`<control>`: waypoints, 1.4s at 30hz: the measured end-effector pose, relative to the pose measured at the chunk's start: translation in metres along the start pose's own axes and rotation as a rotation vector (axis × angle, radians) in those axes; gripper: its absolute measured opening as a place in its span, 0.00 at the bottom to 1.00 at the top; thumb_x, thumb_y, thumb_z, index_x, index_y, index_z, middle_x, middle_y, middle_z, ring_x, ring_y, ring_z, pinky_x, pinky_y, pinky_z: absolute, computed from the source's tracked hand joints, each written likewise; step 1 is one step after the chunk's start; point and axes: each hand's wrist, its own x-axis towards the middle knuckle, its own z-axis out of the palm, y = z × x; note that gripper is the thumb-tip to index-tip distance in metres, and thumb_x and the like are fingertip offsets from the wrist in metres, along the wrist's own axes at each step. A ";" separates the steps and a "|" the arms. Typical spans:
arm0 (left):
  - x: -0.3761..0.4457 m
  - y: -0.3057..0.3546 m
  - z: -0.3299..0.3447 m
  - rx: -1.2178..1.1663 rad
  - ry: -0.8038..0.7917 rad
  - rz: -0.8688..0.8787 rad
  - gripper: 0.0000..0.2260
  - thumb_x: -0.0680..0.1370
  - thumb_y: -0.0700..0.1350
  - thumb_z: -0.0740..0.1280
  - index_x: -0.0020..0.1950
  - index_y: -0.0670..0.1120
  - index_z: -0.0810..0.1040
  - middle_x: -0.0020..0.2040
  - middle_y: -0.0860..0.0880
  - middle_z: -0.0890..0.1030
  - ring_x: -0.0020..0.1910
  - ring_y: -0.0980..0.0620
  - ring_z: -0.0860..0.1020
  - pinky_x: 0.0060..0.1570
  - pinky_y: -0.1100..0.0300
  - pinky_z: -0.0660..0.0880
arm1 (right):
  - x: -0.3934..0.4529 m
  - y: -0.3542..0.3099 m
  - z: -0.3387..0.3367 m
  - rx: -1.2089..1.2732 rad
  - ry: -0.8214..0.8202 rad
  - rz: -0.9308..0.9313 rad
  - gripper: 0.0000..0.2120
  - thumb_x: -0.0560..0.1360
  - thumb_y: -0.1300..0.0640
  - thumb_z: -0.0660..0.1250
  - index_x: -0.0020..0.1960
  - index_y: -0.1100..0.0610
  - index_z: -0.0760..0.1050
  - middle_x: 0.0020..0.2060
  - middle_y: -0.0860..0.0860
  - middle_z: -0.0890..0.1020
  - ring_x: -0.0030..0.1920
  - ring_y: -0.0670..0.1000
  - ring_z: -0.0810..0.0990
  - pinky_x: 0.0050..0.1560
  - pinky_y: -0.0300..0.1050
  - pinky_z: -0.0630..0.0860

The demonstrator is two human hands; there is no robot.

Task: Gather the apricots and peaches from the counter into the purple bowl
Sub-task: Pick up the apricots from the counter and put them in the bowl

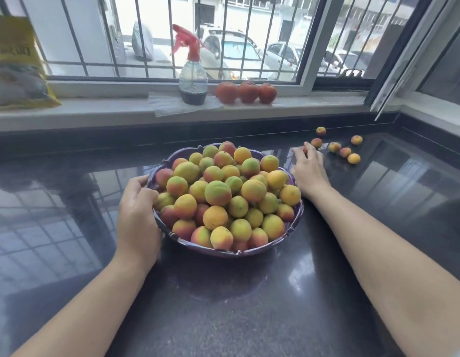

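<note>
Fruit (334, 147) lies loose on the table at 2 o'clock, nearest the right hand (309, 169), fingers spread reaching; left hand (137, 220) grips the purple bowl (299, 210).

Heaped purple bowl (169, 234) between hands

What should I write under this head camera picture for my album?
Left hand holds the heaped purple bowl while the right hand reaches toward loose fruit on the counter.

— How do the hands lie?
— The left hand (138, 215), at frame centre-left, curls its fingers. The right hand (310, 167), right of centre, reaches up-frame, palm down, fingers extended, forearm stretched out.
</note>
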 end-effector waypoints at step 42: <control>-0.002 -0.002 0.004 0.292 -0.008 0.021 0.14 0.72 0.56 0.61 0.49 0.53 0.84 0.41 0.52 0.84 0.46 0.42 0.82 0.49 0.33 0.82 | -0.081 -0.023 -0.097 1.088 0.121 0.099 0.10 0.79 0.62 0.70 0.58 0.52 0.80 0.52 0.55 0.81 0.48 0.52 0.82 0.48 0.43 0.79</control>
